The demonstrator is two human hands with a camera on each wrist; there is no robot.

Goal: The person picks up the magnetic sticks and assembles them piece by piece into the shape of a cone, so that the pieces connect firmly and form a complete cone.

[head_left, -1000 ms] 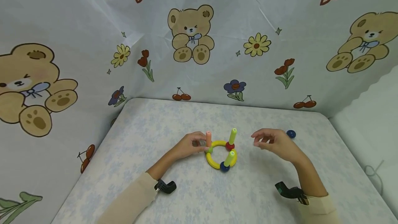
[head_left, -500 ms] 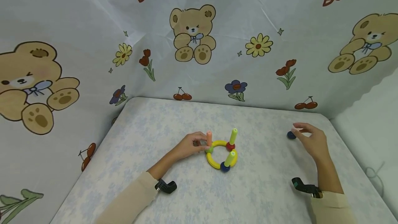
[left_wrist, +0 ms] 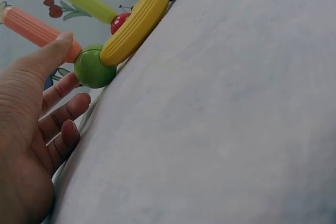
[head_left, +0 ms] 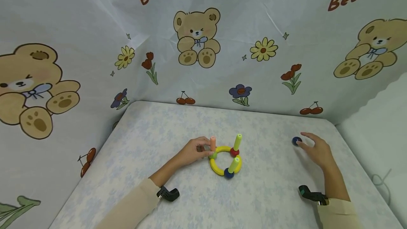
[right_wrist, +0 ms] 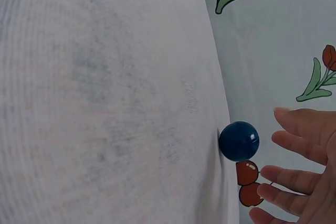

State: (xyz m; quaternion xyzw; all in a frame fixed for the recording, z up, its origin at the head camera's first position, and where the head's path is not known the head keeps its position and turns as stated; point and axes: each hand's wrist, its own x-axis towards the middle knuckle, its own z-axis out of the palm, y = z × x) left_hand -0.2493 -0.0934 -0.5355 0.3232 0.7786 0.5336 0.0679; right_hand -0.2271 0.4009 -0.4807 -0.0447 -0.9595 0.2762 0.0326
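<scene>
My left hand point(head_left: 194, 152) pinches the lower end of an upright orange stick point(head_left: 212, 143) between thumb and fingers. In the left wrist view, the stick point(left_wrist: 37, 27) rises from a green ball point(left_wrist: 94, 67) joined to a curved yellow piece point(left_wrist: 137, 27). The yellow ring point(head_left: 217, 167) lies on the table and also bears a red ball point(head_left: 234, 152) and a blue ball point(head_left: 228, 173), each with a yellow-green stick standing in it. At the right, my right hand point(head_left: 319, 153) is spread beside a loose blue ball point(right_wrist: 239, 141); the right wrist view shows a gap between its fingers and the ball.
A pale patterned cloth covers the table point(head_left: 264, 193). Behind it hangs a curtain point(head_left: 222, 77) printed with bears and flowers. Past the table's right edge lies a thin cable point(head_left: 383, 183).
My right hand has moved right, from near the ring to the loose blue ball, and its fingers have spread. My left hand keeps its hold on the orange stick.
</scene>
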